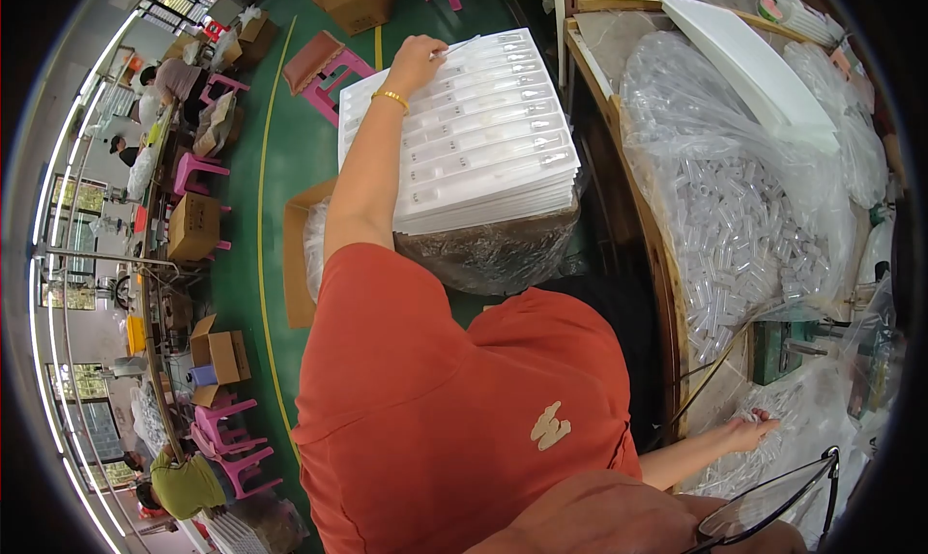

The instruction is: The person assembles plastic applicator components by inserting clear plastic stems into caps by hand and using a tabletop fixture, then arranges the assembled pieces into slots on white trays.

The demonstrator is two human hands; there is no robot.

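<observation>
My left hand (419, 61), with a yellow bracelet on its wrist, reaches over a stack of white plastic trays (483, 158). Its fingers are closed at the tray's far end, near a thin, pale piece (464, 47) whose kind is unclear. Long clear parts lie in rows in the top tray's slots. At the workbench, my right hand (754, 432) hovers by a heap of thin clear plastic pieces (725, 472). Its fingers are curled together, and whatever they hold is too small to name. A small green bench device (779, 351) stands beyond that hand.
A large bag of short clear plastic tubes (735, 235) lies on the wood-edged bench. The trays rest on a plastic-wrapped box (493, 249), beside an open carton (298, 264). A pink stool (333, 75) stands past them. Several co-workers sit along a far bench.
</observation>
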